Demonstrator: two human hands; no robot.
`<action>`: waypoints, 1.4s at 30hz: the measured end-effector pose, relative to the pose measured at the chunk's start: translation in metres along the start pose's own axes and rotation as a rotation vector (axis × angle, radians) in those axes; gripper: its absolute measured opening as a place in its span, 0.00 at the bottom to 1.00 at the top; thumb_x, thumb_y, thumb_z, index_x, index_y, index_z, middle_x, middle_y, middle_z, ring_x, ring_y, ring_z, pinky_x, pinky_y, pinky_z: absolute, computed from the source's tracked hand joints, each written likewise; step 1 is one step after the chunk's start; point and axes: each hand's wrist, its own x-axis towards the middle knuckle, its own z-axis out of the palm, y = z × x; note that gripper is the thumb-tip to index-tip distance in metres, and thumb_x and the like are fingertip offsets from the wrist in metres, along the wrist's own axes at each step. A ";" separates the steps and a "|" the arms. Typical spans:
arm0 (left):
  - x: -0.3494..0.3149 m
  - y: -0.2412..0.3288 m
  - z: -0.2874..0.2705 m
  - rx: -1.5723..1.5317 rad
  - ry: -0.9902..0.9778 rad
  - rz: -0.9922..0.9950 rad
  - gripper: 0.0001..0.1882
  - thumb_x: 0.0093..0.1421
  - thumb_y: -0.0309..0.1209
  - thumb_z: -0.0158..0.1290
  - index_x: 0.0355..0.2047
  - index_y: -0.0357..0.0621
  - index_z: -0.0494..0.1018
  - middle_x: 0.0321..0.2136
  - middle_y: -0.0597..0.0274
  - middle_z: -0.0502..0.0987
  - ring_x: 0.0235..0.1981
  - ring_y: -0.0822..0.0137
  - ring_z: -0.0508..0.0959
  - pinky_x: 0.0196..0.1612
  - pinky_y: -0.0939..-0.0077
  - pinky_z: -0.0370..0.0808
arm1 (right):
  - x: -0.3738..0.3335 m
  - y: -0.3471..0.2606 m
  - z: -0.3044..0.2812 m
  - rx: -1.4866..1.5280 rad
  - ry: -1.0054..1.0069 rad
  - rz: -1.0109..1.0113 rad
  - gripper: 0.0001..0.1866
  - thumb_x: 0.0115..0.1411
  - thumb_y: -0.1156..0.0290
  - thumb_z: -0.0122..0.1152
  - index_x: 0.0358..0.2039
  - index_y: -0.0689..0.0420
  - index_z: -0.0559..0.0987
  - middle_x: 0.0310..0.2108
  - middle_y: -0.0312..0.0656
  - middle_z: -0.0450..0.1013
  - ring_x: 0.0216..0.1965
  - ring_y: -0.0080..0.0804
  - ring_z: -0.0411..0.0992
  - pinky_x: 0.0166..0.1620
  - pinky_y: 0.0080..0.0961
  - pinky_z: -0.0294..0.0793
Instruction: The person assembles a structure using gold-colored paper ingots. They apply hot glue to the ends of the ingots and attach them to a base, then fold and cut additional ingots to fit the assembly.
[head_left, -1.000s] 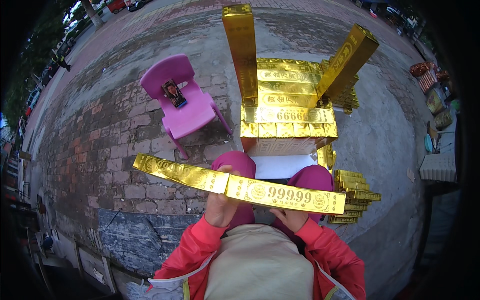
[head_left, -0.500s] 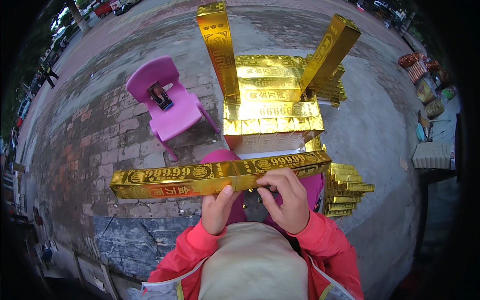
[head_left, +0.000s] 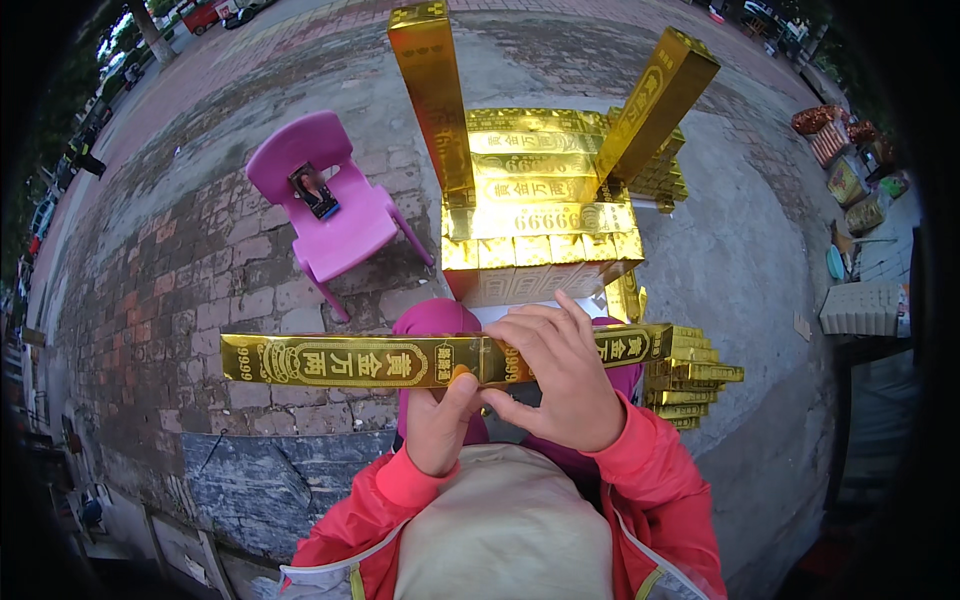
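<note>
A long gold foil cardboard box [head_left: 335,360], made of two lengths meeting end to end, lies level across my lap. Near the joint, my left hand [head_left: 437,425] grips it from the near side, thumb on the front face and fingers hidden beneath. My right hand [head_left: 560,385] wraps over the box just right of the joint, fingers across the far edge and thumb at its lower edge. Beyond my knees lies a stack of similar gold boxes [head_left: 535,218]. Two tall gold boxes stand up from it, the left one [head_left: 430,100] nearly upright and the right one [head_left: 655,105] leaning right.
A pink plastic chair [head_left: 345,235] stands left of the stack, with a small dark picture box [head_left: 314,191] on its seat. More gold boxes [head_left: 698,370] are piled by my right knee. A dark sheet [head_left: 285,490] lies at lower left; bags [head_left: 850,180] sit far right.
The long box has rolled about its length, so a different printed face shows. My right hand has moved left to the joint and spread over the top; my left hand keeps its hold.
</note>
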 end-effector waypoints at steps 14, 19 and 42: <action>0.003 -0.010 -0.013 0.020 -0.138 -0.021 0.25 0.67 0.36 0.53 0.60 0.41 0.61 0.52 0.55 0.73 0.48 0.61 0.78 0.50 0.62 0.79 | -0.009 0.011 -0.002 0.116 0.003 0.010 0.24 0.53 0.64 0.68 0.50 0.56 0.76 0.46 0.43 0.74 0.47 0.44 0.72 0.57 0.48 0.67; 0.002 -0.010 -0.012 0.024 -0.145 -0.045 0.23 0.68 0.36 0.52 0.58 0.40 0.63 0.49 0.57 0.74 0.43 0.65 0.79 0.45 0.68 0.81 | -0.011 0.009 0.000 0.069 0.059 -0.056 0.16 0.53 0.68 0.67 0.44 0.54 0.80 0.44 0.40 0.74 0.45 0.40 0.73 0.56 0.47 0.67; 0.014 -0.016 -0.011 0.378 -0.164 0.388 0.36 0.45 0.22 0.71 0.51 0.45 0.61 0.52 0.53 0.71 0.56 0.61 0.70 0.59 0.64 0.70 | -0.014 0.020 -0.004 0.635 -0.181 0.182 0.23 0.50 0.75 0.60 0.48 0.57 0.72 0.52 0.47 0.69 0.57 0.46 0.65 0.62 0.40 0.58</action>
